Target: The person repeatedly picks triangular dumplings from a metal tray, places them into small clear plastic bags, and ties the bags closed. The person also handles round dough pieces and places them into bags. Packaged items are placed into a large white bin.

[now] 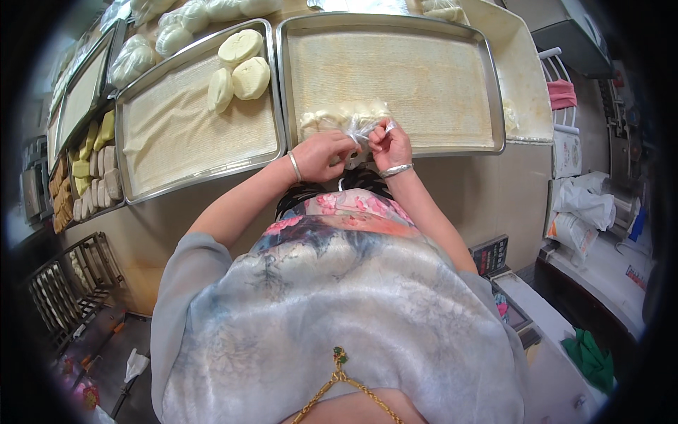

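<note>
A clear plastic bag [344,114] of pale buns lies at the front edge of the right-hand metal tray [392,63], its gathered neck towards me. My left hand [324,153] grips one side of the twisted neck, partly hiding it. On the other side, my right hand [391,146] pinches a strand of the plastic between curled fingers. Both hands are close together just over the tray's near rim. The tray is lined with a ribbed, cream-coloured cloth.
A second cloth-lined tray [196,132] on the left holds three round pale buns [251,78]. Bagged buns [183,24] stand behind it. Further left, a tray carries yellow, tan and brown pieces [98,169]. A cream plastic tub [522,79] stands at the right.
</note>
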`<state>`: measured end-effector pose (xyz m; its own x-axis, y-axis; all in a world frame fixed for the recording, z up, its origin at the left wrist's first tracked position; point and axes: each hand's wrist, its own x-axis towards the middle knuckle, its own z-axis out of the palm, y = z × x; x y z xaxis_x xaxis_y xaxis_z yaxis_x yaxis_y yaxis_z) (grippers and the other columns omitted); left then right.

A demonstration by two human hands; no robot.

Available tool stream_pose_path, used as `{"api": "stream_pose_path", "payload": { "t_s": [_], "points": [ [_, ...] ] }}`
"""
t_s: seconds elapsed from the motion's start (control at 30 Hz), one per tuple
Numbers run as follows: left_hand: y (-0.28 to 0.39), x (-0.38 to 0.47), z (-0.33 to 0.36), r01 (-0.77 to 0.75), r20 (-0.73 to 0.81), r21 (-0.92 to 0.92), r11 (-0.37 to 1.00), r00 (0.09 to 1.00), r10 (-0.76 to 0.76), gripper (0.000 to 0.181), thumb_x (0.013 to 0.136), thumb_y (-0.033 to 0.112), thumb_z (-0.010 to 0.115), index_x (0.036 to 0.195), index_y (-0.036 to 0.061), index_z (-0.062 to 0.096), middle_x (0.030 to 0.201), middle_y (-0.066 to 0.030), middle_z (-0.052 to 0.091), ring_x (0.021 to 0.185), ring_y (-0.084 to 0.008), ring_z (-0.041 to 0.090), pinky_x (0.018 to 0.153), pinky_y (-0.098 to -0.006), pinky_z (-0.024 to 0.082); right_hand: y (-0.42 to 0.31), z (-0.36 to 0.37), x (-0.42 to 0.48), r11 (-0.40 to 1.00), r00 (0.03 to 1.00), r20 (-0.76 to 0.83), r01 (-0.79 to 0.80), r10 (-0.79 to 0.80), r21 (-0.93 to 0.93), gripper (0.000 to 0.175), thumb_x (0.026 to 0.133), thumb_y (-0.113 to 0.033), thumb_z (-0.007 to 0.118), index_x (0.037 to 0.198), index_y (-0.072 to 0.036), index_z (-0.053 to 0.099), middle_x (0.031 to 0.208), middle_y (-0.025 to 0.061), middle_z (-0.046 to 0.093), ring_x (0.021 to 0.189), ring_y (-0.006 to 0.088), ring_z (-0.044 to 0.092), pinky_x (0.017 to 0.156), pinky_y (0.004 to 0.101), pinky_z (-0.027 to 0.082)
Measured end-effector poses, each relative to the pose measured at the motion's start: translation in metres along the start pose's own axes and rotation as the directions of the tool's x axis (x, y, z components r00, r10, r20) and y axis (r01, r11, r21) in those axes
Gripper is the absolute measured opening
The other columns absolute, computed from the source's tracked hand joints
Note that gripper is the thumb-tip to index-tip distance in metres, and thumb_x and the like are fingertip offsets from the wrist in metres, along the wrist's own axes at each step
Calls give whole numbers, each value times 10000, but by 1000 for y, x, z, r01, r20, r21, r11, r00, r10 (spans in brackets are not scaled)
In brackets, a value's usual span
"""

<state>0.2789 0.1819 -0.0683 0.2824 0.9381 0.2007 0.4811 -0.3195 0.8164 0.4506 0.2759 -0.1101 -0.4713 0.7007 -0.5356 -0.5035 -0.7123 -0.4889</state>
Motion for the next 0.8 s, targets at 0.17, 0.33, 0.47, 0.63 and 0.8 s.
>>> {"api": "stream_pose_path", "payload": {
  "t_s": [0.17,0.33,0.47,0.63,0.8],
  "points": [
    [2,-11,3,383,69,-790,478,831,-552,230,868,66,533,1084,15,594,929,-59,656,546,-71,447,518,-210,375,-6,4,0,968,994,75,99,-84,-230,154,938,-139,472,833,-54,545,591,4,446,490,104,395,432,231,294],
    [4,-15,13,-41,-84,-996,76,668,-739,398,877,111,527,1254,-16,523,1062,-47,646,488,-20,276,465,-166,245,-4,12,3,893,966,173,247,-194,-376,193,960,-111,471,791,-38,527,598,-19,423,466,67,359,418,208,302],
    [8,-11,23,177,-321,-753,633,741,-590,451,788,-46,509,1224,31,589,1314,-54,562,521,-20,334,500,-155,300,-3,14,7,847,960,203,268,-194,-459,204,967,-108,462,787,-29,518,595,-23,414,465,54,355,411,200,299],
    [3,-3,34,261,-474,-321,911,788,-393,539,740,-121,514,1227,92,603,1333,-39,559,553,-22,415,510,-176,358,-8,16,11,808,962,232,250,-144,-534,218,972,-124,453,787,-28,516,565,-27,398,445,53,338,407,204,289],
    [-7,7,43,120,-629,-285,951,725,-280,360,761,-102,557,1061,57,680,1211,-81,637,772,-107,626,623,-217,468,-12,16,15,814,967,230,221,-110,-538,211,967,-115,450,789,-26,518,541,-35,384,433,52,325,403,210,277]
  ]
}}
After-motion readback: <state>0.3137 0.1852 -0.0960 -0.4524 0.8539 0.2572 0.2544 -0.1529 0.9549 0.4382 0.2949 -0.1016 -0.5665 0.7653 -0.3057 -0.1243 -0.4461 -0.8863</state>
